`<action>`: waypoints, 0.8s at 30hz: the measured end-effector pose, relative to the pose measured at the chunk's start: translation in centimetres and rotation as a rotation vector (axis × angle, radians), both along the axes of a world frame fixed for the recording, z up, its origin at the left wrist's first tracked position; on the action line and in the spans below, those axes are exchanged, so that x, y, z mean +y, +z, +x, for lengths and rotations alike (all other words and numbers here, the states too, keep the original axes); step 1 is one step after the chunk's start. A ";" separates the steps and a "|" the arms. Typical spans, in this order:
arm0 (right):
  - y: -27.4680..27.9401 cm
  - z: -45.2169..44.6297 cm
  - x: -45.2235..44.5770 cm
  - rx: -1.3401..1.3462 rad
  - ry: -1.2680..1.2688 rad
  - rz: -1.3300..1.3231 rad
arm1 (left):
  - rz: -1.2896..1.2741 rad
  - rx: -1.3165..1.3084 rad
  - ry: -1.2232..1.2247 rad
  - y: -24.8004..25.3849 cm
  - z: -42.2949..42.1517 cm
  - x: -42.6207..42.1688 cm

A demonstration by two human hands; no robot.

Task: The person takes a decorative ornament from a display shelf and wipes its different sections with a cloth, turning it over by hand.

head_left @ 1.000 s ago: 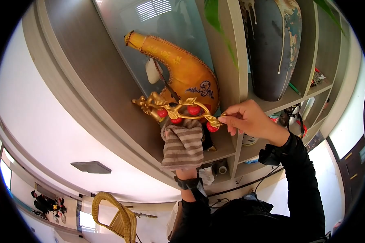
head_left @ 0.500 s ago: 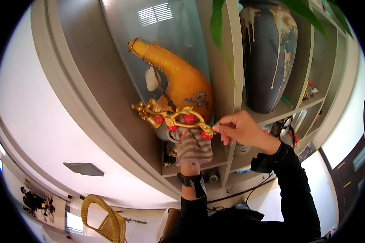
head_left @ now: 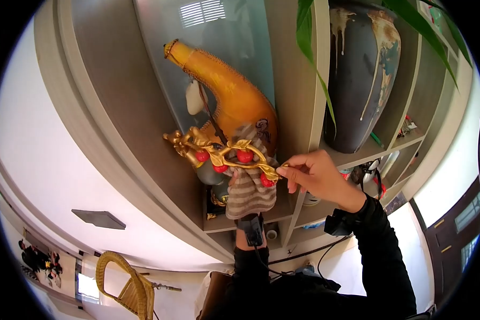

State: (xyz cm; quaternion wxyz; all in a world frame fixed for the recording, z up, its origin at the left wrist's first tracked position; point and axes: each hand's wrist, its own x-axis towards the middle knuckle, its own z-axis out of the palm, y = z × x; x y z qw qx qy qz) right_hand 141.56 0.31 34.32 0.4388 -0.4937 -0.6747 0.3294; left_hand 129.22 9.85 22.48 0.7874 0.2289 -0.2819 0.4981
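My right hand (head_left: 317,178) pinches the tip of a gold branch ornament (head_left: 258,160) with red round fruits and a small gold figure at its far end. Behind the branch, my left hand (head_left: 233,179) grips a brown-and-cream striped cloth (head_left: 253,194) that covers most of its fingers. The cloth's upper part reaches up against an orange gourd-shaped leather flask (head_left: 242,104) with stitched edges. A white pendant (head_left: 195,98) hangs from a cord by the flask. Below the gold figure, a grey rounded piece (head_left: 210,174) shows in part.
The shelf unit (head_left: 293,74) has a dark drip-glazed vase (head_left: 360,80) in the right compartment. Green leaves (head_left: 418,32) hang in front of it. Small items fill lower shelves at right. A wicker chair (head_left: 136,288) stands at lower left.
My left hand has pushed the cloth upward, so its top now shows above the branch against the flask. My right hand keeps its pinch on the branch tip. The view has shifted slightly.
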 end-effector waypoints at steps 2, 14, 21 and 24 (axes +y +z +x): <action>-0.1 0.0 0.0 -0.017 -0.017 0.005 | -0.043 0.015 -0.051 0.2 -0.3 -0.4; 0.1 0.0 0.0 -0.019 -0.030 -0.015 | -0.224 0.325 0.539 1.3 -1.7 -4.4; 0.2 -0.3 0.0 -0.044 -0.065 -0.011 | -0.484 0.755 0.857 0.5 -2.8 -5.8; 0.1 -0.3 0.0 -0.027 -0.059 0.001 | -0.455 0.295 0.264 0.5 -4.1 -5.9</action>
